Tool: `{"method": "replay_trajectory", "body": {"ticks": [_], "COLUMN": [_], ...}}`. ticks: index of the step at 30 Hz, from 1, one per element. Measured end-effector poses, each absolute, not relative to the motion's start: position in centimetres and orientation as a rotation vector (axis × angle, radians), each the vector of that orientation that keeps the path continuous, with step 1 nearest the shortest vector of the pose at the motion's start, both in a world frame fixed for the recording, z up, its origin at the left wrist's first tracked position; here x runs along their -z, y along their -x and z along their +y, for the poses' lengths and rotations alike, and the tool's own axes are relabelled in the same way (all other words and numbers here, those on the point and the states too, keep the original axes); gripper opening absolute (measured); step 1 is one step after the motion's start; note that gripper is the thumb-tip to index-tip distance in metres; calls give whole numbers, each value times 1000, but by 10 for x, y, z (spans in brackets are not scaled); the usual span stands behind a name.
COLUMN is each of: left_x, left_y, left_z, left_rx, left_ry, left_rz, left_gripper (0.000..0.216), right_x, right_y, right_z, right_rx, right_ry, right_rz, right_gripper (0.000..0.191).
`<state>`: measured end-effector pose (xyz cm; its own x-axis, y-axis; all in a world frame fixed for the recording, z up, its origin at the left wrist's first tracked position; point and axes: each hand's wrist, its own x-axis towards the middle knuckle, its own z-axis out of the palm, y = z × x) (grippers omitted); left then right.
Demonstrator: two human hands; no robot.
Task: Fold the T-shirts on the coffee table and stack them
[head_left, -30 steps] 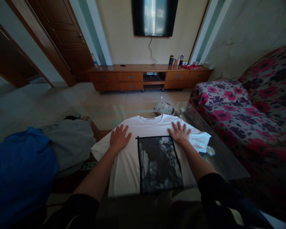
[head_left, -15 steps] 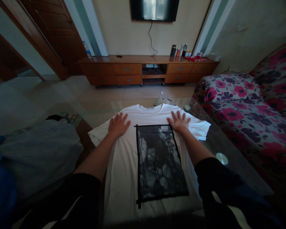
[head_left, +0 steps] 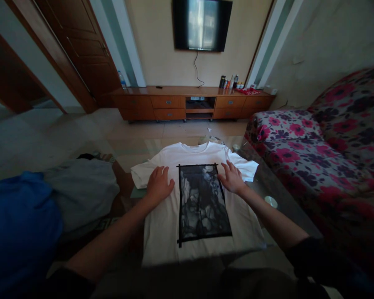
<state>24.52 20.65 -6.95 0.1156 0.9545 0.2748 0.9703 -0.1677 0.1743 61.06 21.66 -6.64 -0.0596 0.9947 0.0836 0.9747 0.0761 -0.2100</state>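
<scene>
A white T-shirt [head_left: 162,224] with a black-framed dark print [head_left: 202,203] lies face up and spread flat on a glass table [head_left: 283,216]. Its collar points away from me. My left hand [head_left: 159,185] rests palm down on the shirt just left of the print, fingers stretched out. My right hand [head_left: 232,177] lies flat on the shirt at the print's upper right corner, fingers apart. Neither hand holds anything.
A grey garment [head_left: 81,191] and a blue garment [head_left: 18,232] lie heaped at the left. A flowered sofa [head_left: 318,141] stands at the right. A wooden TV cabinet [head_left: 190,104] with bottles and a wall-mounted TV [head_left: 202,25] are at the back. A small round lid [head_left: 271,202] sits on the glass.
Both hands have slid toward me along the shirt, from the shoulders down to the sides of the print's top. The camera view has shifted.
</scene>
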Motion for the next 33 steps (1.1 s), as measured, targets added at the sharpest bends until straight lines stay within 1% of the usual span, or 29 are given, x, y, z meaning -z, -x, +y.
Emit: {"method": "replay_trajectory", "body": {"ticks": [3,6,9,12,14,18,24,29,33], "left_x": [62,50,42,45,52,60,60,62,60], "left_y": [-240,-225,-205,-185,-175,-170,-188,-197,-207], "left_z": [152,101,54,14,-4,-15,-7,-10,-14], "left_rx": [442,381,263,95,48,132,184,160,145], "left_ry": [2376,2377,2375,2349,2281,2257,2290,2257,2268], "left_rz": [-2091,-2164,-2293,-2471,-2569,-2663,-2691,-2639,-2588], "left_gripper": [57,44,30,33,35,31,29,37,32], "right_x": [54,49,49,51,52,52,51,52,57], "right_y": [-619,-643,-671,-692,-698,-695,-674,-661,-663], "right_z": [152,105,71,42,26,7,1,1,-1], "right_rx": [-178,-203,-284,-417,-518,-658,-566,-534,-543], "right_ry": [2034,2212,2282,2400,2464,2483,2486,2452,2389], "right_rz": [-2115,-1905,-1828,-1762,-1726,-1756,-1818,-1849,-1856], "right_gripper": [66,59,48,40,37,34,34,27,25]}}
